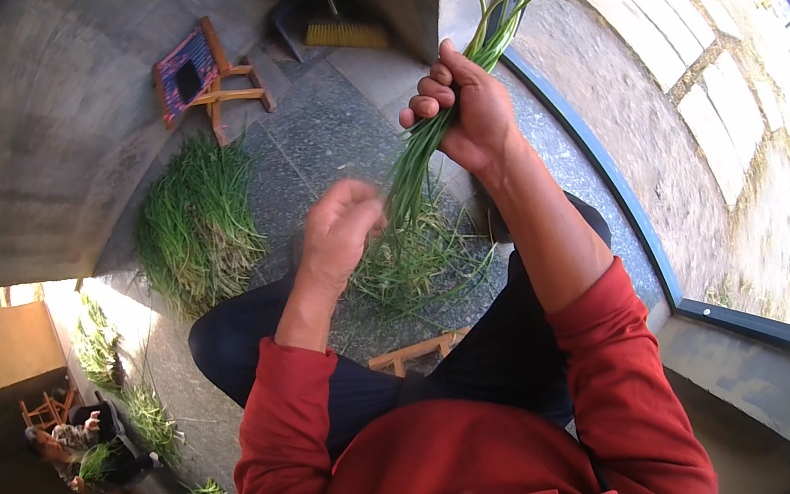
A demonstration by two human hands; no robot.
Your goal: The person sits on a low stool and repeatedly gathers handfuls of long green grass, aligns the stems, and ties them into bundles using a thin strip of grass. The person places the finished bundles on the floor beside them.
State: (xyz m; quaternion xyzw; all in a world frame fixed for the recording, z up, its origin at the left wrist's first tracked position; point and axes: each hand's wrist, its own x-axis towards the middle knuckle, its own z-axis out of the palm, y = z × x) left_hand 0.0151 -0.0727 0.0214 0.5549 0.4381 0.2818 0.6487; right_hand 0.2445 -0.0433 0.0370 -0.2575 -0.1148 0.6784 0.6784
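My right hand (473, 99) is closed around a bunch of long green chives (420, 156). Thick pale-green ends stick out above the fist, and thin leaves hang down to the left. Blurred by motion, my left hand (339, 228) has its fingers curled beside the hanging leaves; whether it pinches any is unclear. Below both hands, a loose heap of trimmed green and yellowish leaves (416, 263) lies on the stone floor between my knees. A large pile of chives (199, 225) rests on the floor to the left, beyond my left knee.
A folding wooden stool (212, 75) with a patterned fabric seat carries a dark flat object. Behind it a yellow-bristled broom (346, 32) leans in the corner. A blue door-frame track (580, 137) runs along the right. At far left another person (90, 449) sits near more greens (151, 421).
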